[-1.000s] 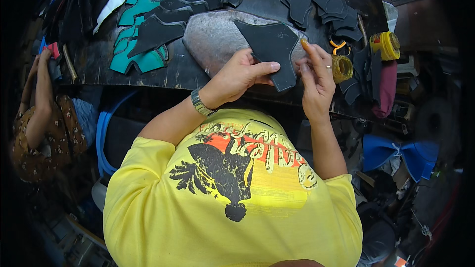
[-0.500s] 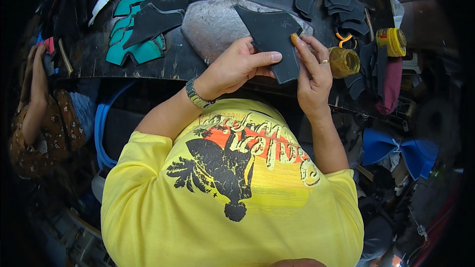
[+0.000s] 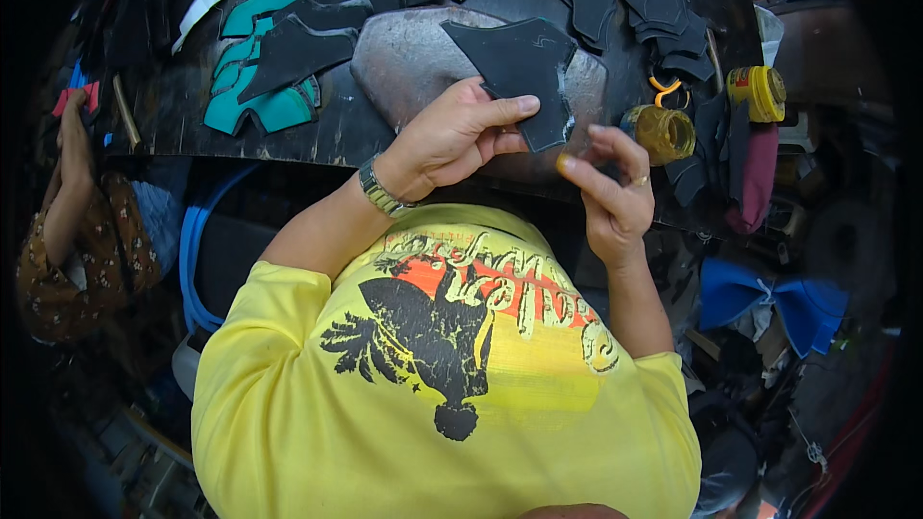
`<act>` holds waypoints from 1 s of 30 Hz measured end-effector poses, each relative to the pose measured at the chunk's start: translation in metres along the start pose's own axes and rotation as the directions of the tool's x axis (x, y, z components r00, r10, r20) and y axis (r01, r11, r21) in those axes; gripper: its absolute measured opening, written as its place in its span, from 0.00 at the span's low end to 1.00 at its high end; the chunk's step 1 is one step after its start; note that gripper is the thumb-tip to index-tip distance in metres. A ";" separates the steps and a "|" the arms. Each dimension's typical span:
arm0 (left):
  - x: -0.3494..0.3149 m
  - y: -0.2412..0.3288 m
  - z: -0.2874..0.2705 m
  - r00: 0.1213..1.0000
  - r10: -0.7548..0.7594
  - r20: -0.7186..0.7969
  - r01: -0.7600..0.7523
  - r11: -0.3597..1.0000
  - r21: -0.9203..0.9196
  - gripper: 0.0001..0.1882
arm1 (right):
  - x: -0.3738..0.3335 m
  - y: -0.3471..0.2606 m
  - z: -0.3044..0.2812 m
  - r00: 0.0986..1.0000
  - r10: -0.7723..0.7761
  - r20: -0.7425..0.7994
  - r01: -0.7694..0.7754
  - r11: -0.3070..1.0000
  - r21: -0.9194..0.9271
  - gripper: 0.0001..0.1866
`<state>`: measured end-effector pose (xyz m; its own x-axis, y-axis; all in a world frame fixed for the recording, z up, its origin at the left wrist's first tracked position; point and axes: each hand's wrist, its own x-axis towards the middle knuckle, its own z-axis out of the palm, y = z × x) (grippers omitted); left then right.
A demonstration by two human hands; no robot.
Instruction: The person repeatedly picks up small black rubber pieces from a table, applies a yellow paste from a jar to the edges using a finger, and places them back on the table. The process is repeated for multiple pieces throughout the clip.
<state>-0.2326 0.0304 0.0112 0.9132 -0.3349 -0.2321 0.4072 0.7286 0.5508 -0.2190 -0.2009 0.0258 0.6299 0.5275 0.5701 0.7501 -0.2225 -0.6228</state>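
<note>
A black cut-out piece with curved sides, perhaps leather (image 3: 519,62), is pinched at its near end by my left hand (image 3: 466,135), thumb on top and fingers beneath. Part of the piece lies over a grey, smooth stone slab (image 3: 394,62). Its right edge has a pale, wet-looking shine. Just right of that edge is my right hand (image 3: 615,187), fingers apart and holding nothing. One of its fingertips carries a yellowish-brown smear. Beside that hand an open jar of yellowish-brown paste (image 3: 663,135) lies on its side on the dark table (image 3: 336,115).
Overlapping black pieces (image 3: 308,48) and teal pieces (image 3: 260,111) cover the table's left. More black pieces (image 3: 663,10) lie at the far right, near orange-handled scissors (image 3: 666,91) and a yellow tub (image 3: 760,94). Another person's arm (image 3: 67,173) shows at the left.
My right hand has come away from the piece's right edge, down and to the right, its fingers now spread. The left hand keeps hold, and the piece has shifted slightly left.
</note>
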 end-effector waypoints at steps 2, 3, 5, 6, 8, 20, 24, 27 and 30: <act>0.002 0.000 0.004 0.998 0.064 -0.024 -0.063 0.996 0.065 0.10 | -0.002 -0.001 -0.003 0.997 0.037 -0.067 -0.030 0.995 0.092 0.22; 0.003 -0.001 0.007 0.995 0.096 -0.041 -0.091 0.991 0.100 0.10 | -0.002 -0.002 -0.004 0.991 0.077 -0.109 -0.072 0.996 0.048 0.22; 0.004 -0.003 0.013 0.989 0.135 -0.062 -0.125 0.981 0.150 0.11 | -0.001 -0.001 -0.006 0.976 0.098 -0.192 -0.109 0.993 -0.047 0.24; 0.004 -0.006 0.015 0.986 0.151 -0.071 -0.137 0.976 0.170 0.11 | 0.000 -0.001 -0.006 0.979 0.096 -0.180 -0.111 0.991 -0.074 0.25; 0.004 -0.008 0.018 0.985 0.163 -0.053 -0.152 0.974 0.167 0.10 | 0.002 0.001 -0.004 0.982 0.121 -0.145 -0.138 0.984 -0.114 0.28; 0.006 -0.012 0.015 0.985 0.156 -0.075 -0.143 0.976 0.162 0.11 | -0.001 0.005 -0.002 0.971 -0.235 -0.048 0.179 0.841 -0.510 0.26; 0.008 -0.014 0.014 0.978 0.190 -0.090 -0.170 0.966 0.193 0.09 | 0.000 0.002 0.001 0.962 -0.271 0.038 0.252 0.825 -0.507 0.26; 0.008 -0.012 0.012 0.978 0.191 -0.081 -0.172 0.966 0.192 0.09 | -0.001 -0.004 0.008 0.968 -0.209 0.136 0.248 0.866 -0.435 0.25; 0.007 -0.009 0.012 0.974 0.200 -0.106 -0.171 0.957 0.233 0.09 | -0.001 -0.009 0.012 0.968 -0.218 0.123 0.246 0.916 -0.316 0.25</act>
<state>-0.2300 0.0143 0.0142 0.9725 -0.1171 -0.2013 0.2302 0.6159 0.7535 -0.2286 -0.1897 0.0240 0.4215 0.6600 0.6219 0.9062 -0.3327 -0.2611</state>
